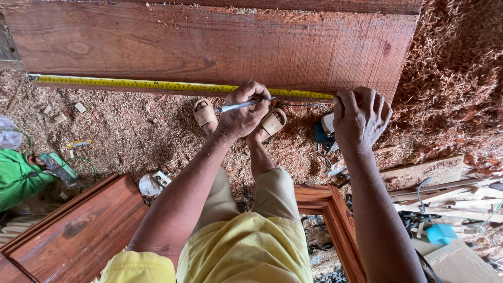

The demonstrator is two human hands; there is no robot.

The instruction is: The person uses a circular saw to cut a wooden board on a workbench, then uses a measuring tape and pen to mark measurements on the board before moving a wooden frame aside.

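A wide reddish wooden plank [220, 47] lies across the top of the head view. A yellow measuring tape [131, 83] is stretched along its near edge. My left hand [242, 110] grips a silver pen [238, 106] with its tip at the tape on the plank's edge. My right hand [360, 116] is closed over the tape's case at the plank's right end, holding the tape taut. Below my hands, my feet in tan sandals [205, 113] stand on sawdust.
Sawdust and wood shavings [456, 68] cover the floor. A polished wooden panel [78, 230] lies at lower left, a wooden frame [335, 220] at lower middle. Scrap boards and cables [450, 204] are at right, a blue power tool [324, 133] under my right hand, green cloth [15, 178] at left.
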